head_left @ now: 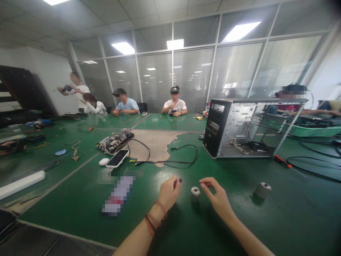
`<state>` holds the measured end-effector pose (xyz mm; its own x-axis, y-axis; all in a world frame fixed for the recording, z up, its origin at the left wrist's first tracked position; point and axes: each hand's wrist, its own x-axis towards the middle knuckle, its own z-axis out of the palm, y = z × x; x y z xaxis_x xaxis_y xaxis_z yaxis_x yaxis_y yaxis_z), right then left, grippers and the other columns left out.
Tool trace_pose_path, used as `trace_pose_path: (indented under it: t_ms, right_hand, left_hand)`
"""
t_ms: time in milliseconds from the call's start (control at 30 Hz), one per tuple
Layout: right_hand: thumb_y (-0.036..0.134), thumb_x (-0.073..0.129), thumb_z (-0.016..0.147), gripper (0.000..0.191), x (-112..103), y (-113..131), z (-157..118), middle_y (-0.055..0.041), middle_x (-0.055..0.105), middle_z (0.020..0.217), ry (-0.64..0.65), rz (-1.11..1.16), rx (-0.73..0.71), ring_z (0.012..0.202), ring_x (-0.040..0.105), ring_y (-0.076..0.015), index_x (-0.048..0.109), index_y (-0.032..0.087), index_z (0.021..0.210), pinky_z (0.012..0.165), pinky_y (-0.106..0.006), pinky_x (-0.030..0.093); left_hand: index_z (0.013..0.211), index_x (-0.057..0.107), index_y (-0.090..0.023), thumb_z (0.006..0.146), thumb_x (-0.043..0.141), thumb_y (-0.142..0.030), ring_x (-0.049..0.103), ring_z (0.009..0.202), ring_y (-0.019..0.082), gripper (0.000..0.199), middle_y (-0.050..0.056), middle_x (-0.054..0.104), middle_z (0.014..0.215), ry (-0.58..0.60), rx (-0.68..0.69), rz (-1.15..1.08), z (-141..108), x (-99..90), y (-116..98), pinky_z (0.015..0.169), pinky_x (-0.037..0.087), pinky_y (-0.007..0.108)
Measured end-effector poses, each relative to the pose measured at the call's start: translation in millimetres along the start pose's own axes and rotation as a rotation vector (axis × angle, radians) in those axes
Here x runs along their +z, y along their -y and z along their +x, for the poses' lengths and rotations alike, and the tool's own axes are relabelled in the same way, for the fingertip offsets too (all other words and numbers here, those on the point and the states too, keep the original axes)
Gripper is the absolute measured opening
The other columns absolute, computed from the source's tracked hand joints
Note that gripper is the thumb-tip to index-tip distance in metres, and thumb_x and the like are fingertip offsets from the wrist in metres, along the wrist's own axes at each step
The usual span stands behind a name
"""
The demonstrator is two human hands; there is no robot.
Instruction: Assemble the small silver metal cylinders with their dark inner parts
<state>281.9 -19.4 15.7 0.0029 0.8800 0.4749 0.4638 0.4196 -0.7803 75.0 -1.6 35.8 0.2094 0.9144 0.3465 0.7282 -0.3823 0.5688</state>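
My left hand is closed in a pinch on a small dark piece whose kind I cannot make out. Between my hands a short metal cylinder stands upright on the green table, dark holes showing in its top. Just right of it is my right hand, thumb and fingertips drawn together; anything between them is too small to see. Neither hand appears to touch the cylinder. Farther right stands a second, similar metal cylinder.
An open computer case stands at the right, near an orange-handled screwdriver and a green basket. Leftward lie a phone, a circuit board assembly and a black cable. Several people sit across the table.
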Motion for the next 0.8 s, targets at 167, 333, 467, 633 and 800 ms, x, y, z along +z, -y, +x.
trace_pose_path:
  t_ms: [167,333,467,633,800]
  right_hand:
    - [0.037,0.046,0.083,0.024,-8,-21,5,-0.0053,0.065,0.086,0.116,-0.13,0.076,0.082,0.059,-0.021,0.062,0.021,0.09,0.076,-0.034,0.046]
    - [0.03,0.047,0.08,0.019,-4,-36,3,-0.0037,0.063,0.08,0.287,-0.261,0.064,0.076,0.058,-0.0201,0.064,0.021,0.083,0.072,-0.034,0.046]
    - [0.028,0.047,0.079,0.021,-2,-39,2,-0.0036,0.062,0.079,0.344,-0.303,0.064,0.072,0.058,-0.0192,0.066,0.022,0.084,0.067,-0.032,0.045]
    - [0.029,0.048,0.078,0.024,-6,-37,4,-0.0035,0.065,0.08,0.35,-0.288,0.093,0.071,0.059,-0.0191,0.068,0.023,0.087,0.066,-0.031,0.045]
    - [0.03,0.047,0.078,0.026,-8,-35,5,-0.0038,0.066,0.079,0.34,-0.296,0.105,0.071,0.059,-0.0197,0.069,0.022,0.088,0.067,-0.032,0.045]
  left_hand:
    - [0.067,0.046,-0.02,0.091,0.032,-0.034,0.04,0.049,0.011,0.031,-0.005,0.043,0.052,-0.025,0.014,0.023,0,2.2,2,0.051,0.024,0.022]
    - [0.066,0.046,-0.02,0.09,0.033,-0.032,0.04,0.049,0.01,0.03,-0.005,0.043,0.052,-0.023,0.025,0.023,0,2.4,2,0.051,0.023,0.022]
    - [0.067,0.046,-0.02,0.09,0.033,-0.031,0.04,0.048,0.01,0.029,-0.005,0.043,0.052,-0.003,0.012,0.007,0,-0.3,1,0.05,0.024,0.022]
    - [0.067,0.048,-0.02,0.09,0.034,-0.031,0.042,0.049,0.011,0.028,-0.004,0.046,0.054,0.03,0.0,0.024,-1,-2.2,-2,0.05,0.025,0.022]
    - [0.068,0.05,-0.02,0.089,0.035,-0.031,0.044,0.049,0.012,0.028,-0.003,0.049,0.054,0.041,0.045,0.045,-3,-0.6,-3,0.05,0.025,0.022]
